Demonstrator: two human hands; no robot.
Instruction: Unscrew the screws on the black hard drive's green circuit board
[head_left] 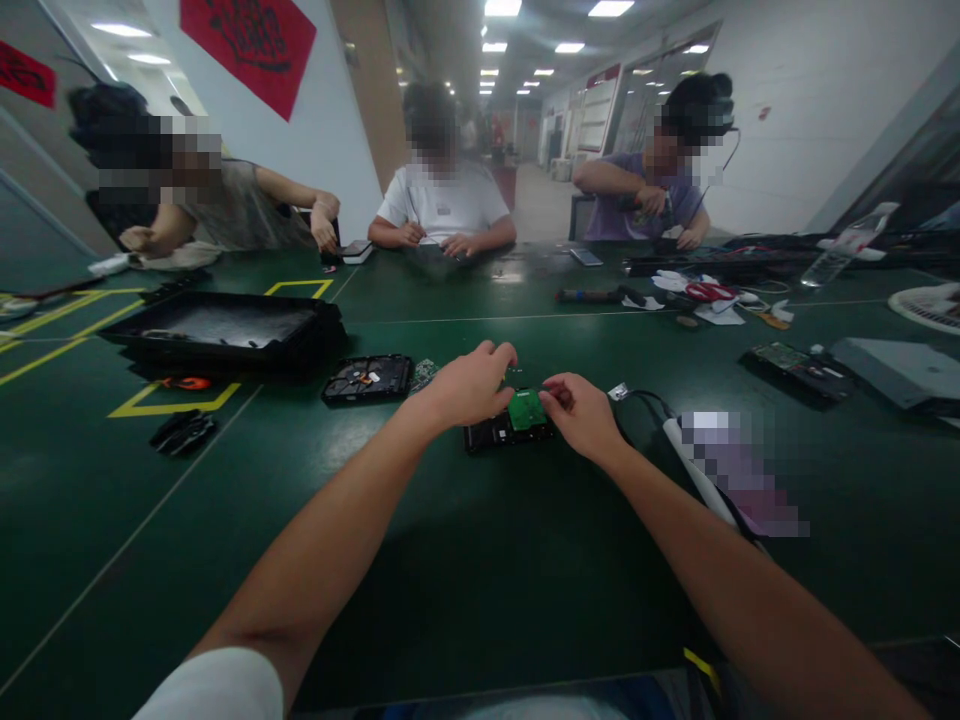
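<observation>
A black drive-like device [487, 433] lies on the green table with a green circuit board [526, 410] on its right part. My left hand [474, 385] is over the device's upper left side, fingers apart and bent, with nothing visible in them. At the board's right edge is my right hand [581, 412], its thumb and index finger close together; whatever they may pinch is too small to make out. Left of my left hand lie an opened black drive case [369, 379] and a small loose circuit board [424, 374].
A black tray [225, 330] and dark gloves-like item [182, 432] are at left. To the right lie a white tool [697, 470], another drive [799, 372], a grey box [900, 372] and a bottle [847, 245]. Three people sit across the table [420, 500].
</observation>
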